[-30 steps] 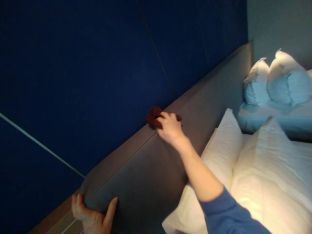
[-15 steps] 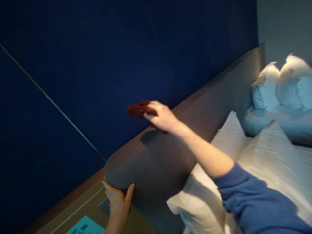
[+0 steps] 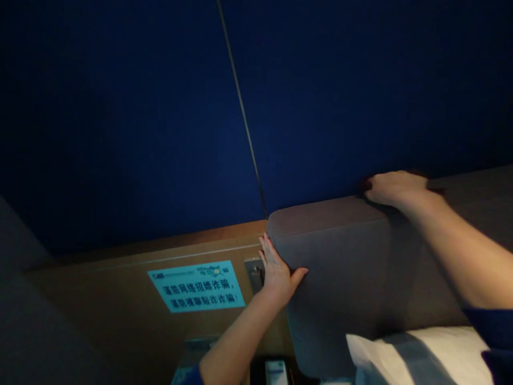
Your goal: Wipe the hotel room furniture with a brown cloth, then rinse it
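Note:
A grey padded headboard [image 3: 340, 267] stands against the dark blue wall. My left hand [image 3: 276, 275] lies on its rounded left end, fingers stretched along the side and thumb spread over the front face. On the headboard's top edge, my right hand [image 3: 396, 187] is closed over a dark red cloth [image 3: 435, 187]. Only small bits of the cloth show around the hand; the rest is hidden beneath it, and the hand is slightly blurred.
A pale blue sign [image 3: 198, 289] with printed characters is fixed on the wooden panel [image 3: 120, 299] at left. A metal wall plate [image 3: 253, 272] sits beside my left hand. White pillows [image 3: 441, 347] lean below the headboard. A vertical seam [image 3: 242, 107] divides the blue wall.
The view has swung left, bringing the sign into full sight. My right hand has brought the red cloth down onto the headboard's top. My left hand stays at the headboard's end.

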